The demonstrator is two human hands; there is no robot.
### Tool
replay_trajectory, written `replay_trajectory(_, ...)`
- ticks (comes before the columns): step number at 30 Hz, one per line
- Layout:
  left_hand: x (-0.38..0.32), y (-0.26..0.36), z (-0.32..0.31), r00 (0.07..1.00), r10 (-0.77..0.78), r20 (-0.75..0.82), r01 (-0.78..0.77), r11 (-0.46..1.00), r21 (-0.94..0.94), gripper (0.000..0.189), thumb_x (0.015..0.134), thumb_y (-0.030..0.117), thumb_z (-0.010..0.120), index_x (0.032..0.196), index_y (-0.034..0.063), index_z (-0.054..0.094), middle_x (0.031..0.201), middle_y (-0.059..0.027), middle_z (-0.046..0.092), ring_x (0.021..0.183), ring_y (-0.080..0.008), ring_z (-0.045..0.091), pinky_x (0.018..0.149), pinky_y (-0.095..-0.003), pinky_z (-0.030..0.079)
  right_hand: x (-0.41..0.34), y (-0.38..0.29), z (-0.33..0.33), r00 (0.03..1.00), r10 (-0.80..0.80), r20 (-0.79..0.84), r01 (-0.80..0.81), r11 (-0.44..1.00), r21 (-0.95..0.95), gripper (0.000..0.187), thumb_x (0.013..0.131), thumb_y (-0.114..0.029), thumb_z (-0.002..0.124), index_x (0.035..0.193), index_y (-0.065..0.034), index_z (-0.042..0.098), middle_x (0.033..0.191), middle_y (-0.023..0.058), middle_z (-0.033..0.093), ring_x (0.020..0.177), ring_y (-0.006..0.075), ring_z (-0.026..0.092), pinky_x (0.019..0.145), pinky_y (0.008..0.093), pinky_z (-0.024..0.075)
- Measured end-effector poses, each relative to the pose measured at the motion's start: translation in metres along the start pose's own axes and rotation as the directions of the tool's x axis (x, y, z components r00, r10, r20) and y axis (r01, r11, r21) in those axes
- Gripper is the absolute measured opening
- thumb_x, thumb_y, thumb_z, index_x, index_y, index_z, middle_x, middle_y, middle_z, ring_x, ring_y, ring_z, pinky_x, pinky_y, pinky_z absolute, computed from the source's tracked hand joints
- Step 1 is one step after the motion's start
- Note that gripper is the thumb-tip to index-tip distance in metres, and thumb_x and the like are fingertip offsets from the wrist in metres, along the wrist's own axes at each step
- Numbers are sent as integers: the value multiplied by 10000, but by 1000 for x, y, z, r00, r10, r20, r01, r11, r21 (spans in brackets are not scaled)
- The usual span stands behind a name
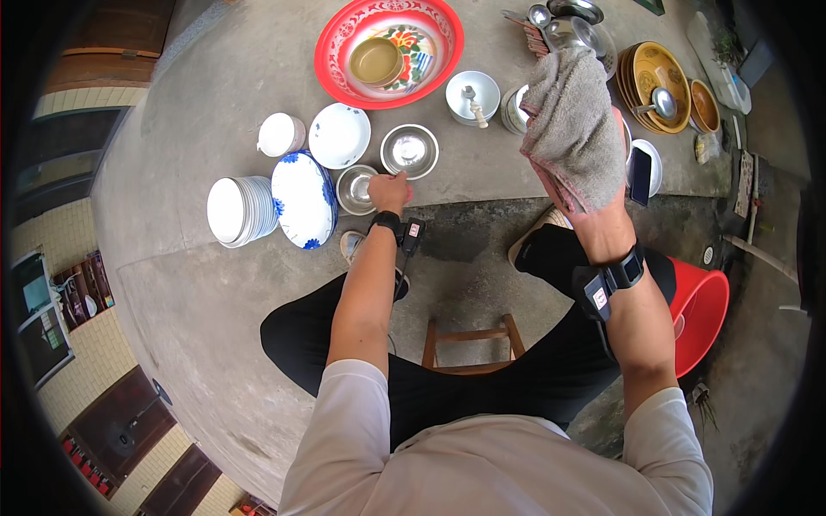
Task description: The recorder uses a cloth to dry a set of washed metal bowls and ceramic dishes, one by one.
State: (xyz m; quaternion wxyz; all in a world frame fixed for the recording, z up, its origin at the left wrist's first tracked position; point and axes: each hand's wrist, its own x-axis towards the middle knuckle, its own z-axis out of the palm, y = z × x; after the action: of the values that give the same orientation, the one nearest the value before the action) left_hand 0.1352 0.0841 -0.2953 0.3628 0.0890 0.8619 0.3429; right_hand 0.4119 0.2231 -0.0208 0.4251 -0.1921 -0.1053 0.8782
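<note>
My left hand (390, 192) is at the near rim of a steel bowl (410, 149), fingers curled; whether it grips the rim cannot be told. A second steel bowl (352, 191) lies just left of it, partly behind the fingers. My right hand (584, 206) is raised at the right, mostly hidden under the grey terry cloth (571, 122) it holds. Left of the bowls are a blue-flowered oval plate (303, 200), a white dish (339, 136), a white cup (279, 135) and a stack of white bowls (239, 211). A white bowl (473, 97) with a spoon stands between the hands.
Beyond the bowls lies a red enamel basin (326, 61) holding a tan bowl (375, 62). At the right are brown plates (658, 71) with a ladle, metal lids (574, 32) and a smartphone (641, 175) on a white dish. A red bucket (700, 322) stands beside my right leg.
</note>
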Motion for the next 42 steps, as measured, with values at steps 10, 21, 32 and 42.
replay_trajectory(10, -7, 3, 4, 988, -115, 106, 145, 927, -345, 212, 907, 45, 711, 916, -73, 534, 817, -202, 675, 616, -300, 724, 520, -401, 635, 4, 7, 5, 983, 0, 182, -2, 1000, 15, 389, 1070, -293, 451, 1350, -60, 588, 1271, 115, 673, 1164, 267, 652, 978, 425, 558)
replay_trajectory(21, -3, 1, 1, 961, -173, 217, 249, 883, -398, 147, 925, 11, 627, 923, -102, 533, 852, -217, 678, 715, -336, 745, 639, -416, 674, 7, 6, 4, 999, 32, 27, -34, 999, 43, 450, 1067, -342, 448, 1421, -80, 539, 1357, 123, 636, 1225, 304, 631, 996, 477, 553)
replay_trajectory(32, -44, 32, -30, 971, -96, 219, 186, 879, -438, 143, 919, 10, 626, 963, -84, 528, 922, -223, 677, 782, -346, 750, 707, -416, 670, 3, 12, 17, 989, 60, -134, -65, 997, -36, 527, 1024, -441, 482, 1390, -74, 575, 1293, 137, 678, 1153, 286, 662, 909, 461, 562)
replay_trajectory(42, -147, 146, -114, 920, 180, 349, 52, 825, -563, 324, 856, -15, 585, 1172, -47, 521, 1074, -147, 647, 898, -254, 715, 798, -409, 622, 2, 24, 37, 999, 5, -49, -22, 939, -344, 627, 1005, -448, 539, 1487, -55, 452, 1351, 162, 617, 1150, 274, 660, 898, 420, 585)
